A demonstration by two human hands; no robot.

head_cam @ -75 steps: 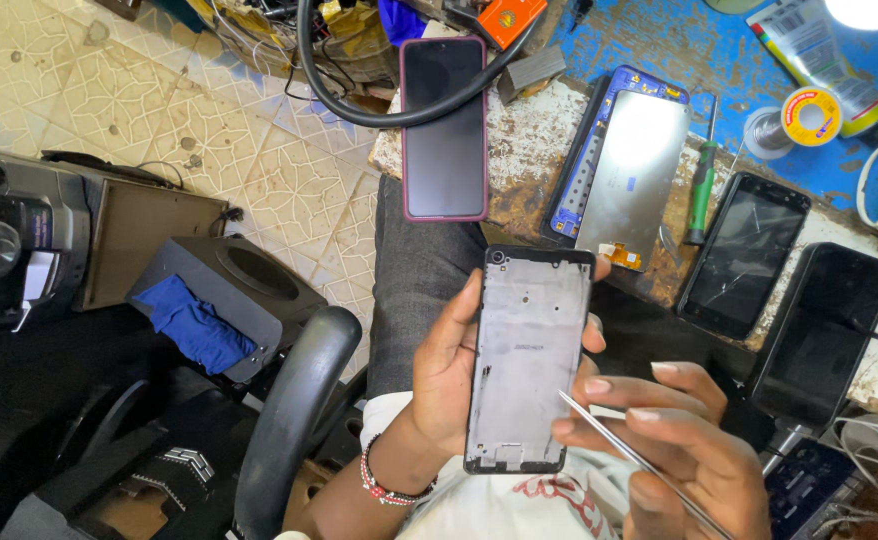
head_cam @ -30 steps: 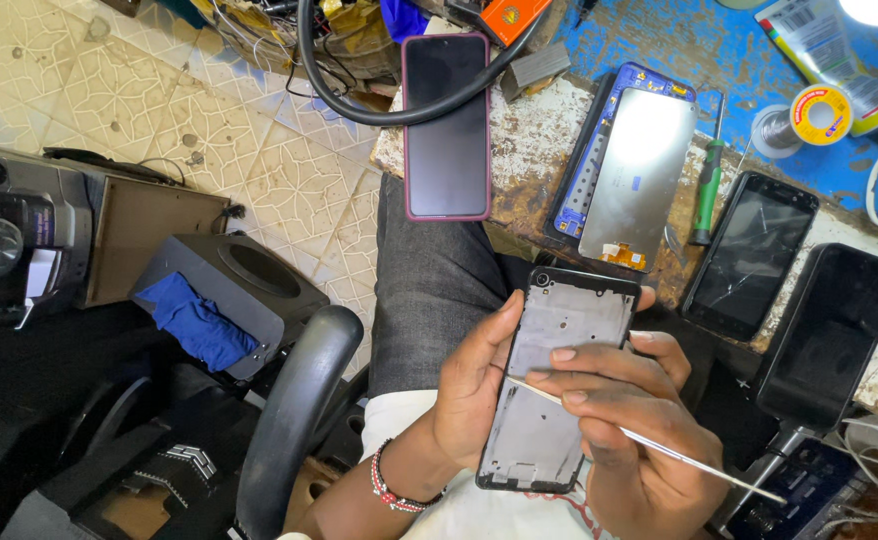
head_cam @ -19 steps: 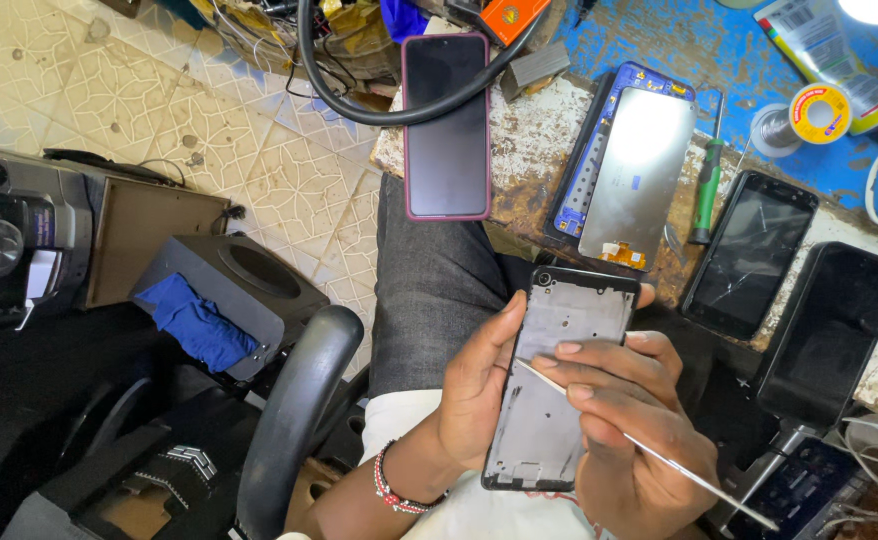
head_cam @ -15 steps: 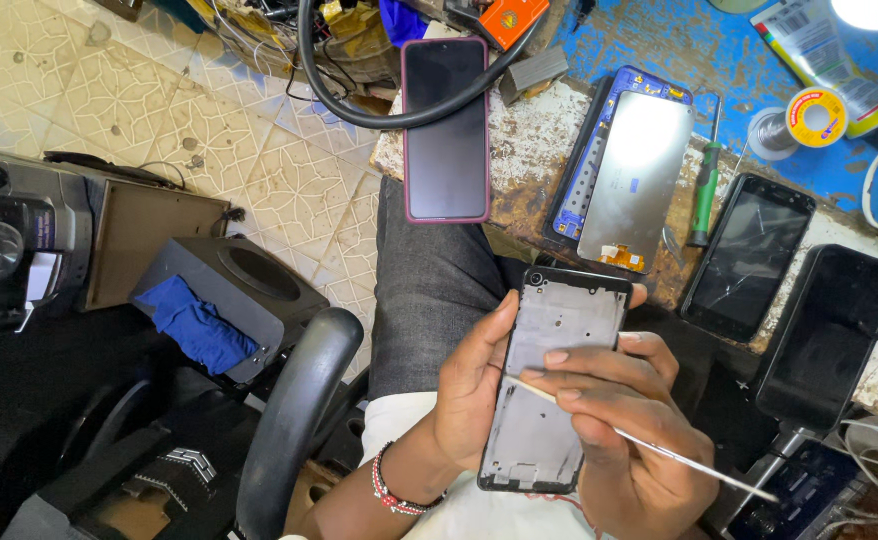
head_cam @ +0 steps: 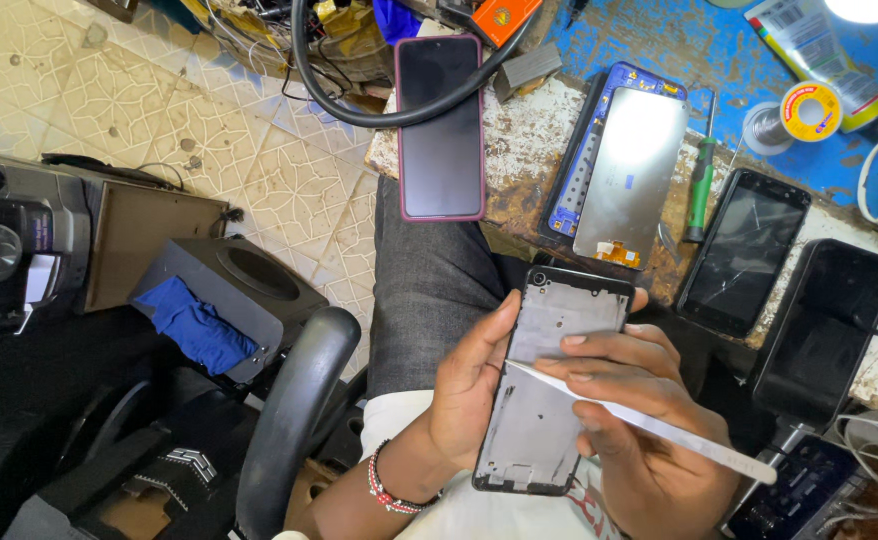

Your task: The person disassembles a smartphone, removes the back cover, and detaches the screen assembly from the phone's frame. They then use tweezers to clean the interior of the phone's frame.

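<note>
I am watching the left hand (head_cam: 474,400) cradling a phone frame (head_cam: 554,380) from beneath, over the lap and just off the near edge of the workbench (head_cam: 539,150); its thumb is lying along the frame's left edge and the other fingers are curling round the back, one fingertip showing at the upper right corner; the frame is a black rim around a bare grey metal midplate, upright but tilting slightly, with a small round camera hole at its top left corner and a notched cut-out at the bottom; the plate is looking scuffed and dull, with dark smears toward the lower left; the right hand (head_cam: 639,440) is pinching a thin flat metal pry tool (head_cam: 649,425) between thumb and the pressed-together fingers, the pointed tip resting on the plate near its left edge, the long handle running out to the lower right; a red-cased phone (head_cam: 441,125) is lying face up at the bench's left corner, a black hose looping across its top; a blue-framed phone back (head_cam: 624,165) is sitting beside it, a green screwdriver (head_cam: 700,190) just right of that; two dark phones are lying further right; a beaded bracelet (head_cam: 394,485) is circling the left wrist.
</note>
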